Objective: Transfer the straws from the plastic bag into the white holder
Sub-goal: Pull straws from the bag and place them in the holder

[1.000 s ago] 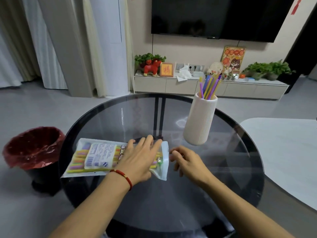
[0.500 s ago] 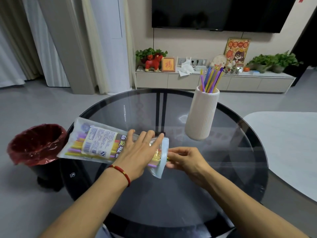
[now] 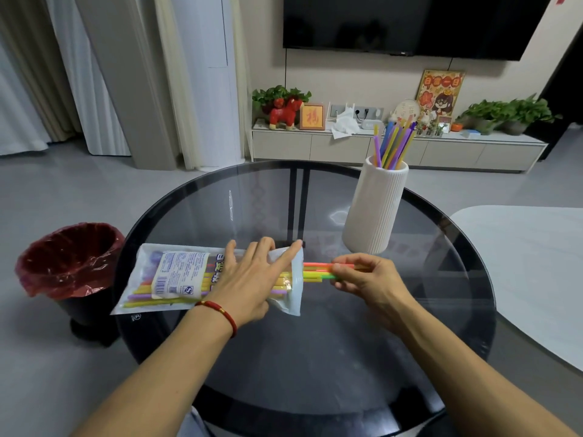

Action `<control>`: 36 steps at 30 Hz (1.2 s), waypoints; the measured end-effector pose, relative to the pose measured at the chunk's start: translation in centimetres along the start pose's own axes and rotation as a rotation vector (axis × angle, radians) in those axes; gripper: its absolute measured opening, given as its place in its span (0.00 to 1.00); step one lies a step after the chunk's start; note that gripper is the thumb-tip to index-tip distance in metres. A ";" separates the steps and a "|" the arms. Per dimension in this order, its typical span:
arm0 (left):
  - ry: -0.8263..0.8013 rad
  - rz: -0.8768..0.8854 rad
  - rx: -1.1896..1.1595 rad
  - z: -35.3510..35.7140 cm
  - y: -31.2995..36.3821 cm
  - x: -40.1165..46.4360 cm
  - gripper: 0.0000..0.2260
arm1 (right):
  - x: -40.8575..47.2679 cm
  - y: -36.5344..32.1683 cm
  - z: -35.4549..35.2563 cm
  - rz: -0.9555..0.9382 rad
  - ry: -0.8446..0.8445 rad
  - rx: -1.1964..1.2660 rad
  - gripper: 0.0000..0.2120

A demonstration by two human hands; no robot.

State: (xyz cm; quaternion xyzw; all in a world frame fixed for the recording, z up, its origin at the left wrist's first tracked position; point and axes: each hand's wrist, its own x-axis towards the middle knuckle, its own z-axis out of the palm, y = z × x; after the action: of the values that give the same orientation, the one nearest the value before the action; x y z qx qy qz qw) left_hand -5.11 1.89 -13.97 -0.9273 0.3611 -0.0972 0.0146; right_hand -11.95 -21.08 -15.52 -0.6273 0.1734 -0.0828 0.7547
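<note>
A few straws, orange, green and yellow, stuck half out of the open right end of the bag. The right hand pinched their free ends between the thumb and the fingers, so it was closed on them. The other straws lay inside the bag, along its length. The bag lay on its side on the glass table, with the printed label up and its mouth towards the right hand. The left hand lay flat on the right half of the bag, fingers stretched and spread, pressing on it and not clenched; a red bracelet was on that wrist. Behind the right hand, near it but apart, the white holder stood upright on the table with several straws already in it. A bin with a red liner stood on the floor, left of the table.
</note>
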 end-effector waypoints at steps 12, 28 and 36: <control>0.079 -0.017 -0.326 0.5 3.3 1.1 0.20 | -0.5 -1.1 -1.3 -0.203 -0.055 -0.130 0.06; -0.022 -0.155 -0.202 1.3 3.1 1.7 0.07 | -0.6 -3.6 -5.8 -0.326 0.141 0.065 0.42; -0.011 -0.061 -0.294 1.3 4.5 1.3 0.05 | -1.5 -0.1 2.1 -0.200 -0.049 -0.087 0.20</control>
State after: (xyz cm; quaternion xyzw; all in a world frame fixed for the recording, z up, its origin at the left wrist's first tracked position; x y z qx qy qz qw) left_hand -6.88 -2.38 -15.47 -0.9305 0.3430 -0.0386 -0.1226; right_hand -12.60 -18.67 -14.89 -0.6753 0.0948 -0.1346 0.7189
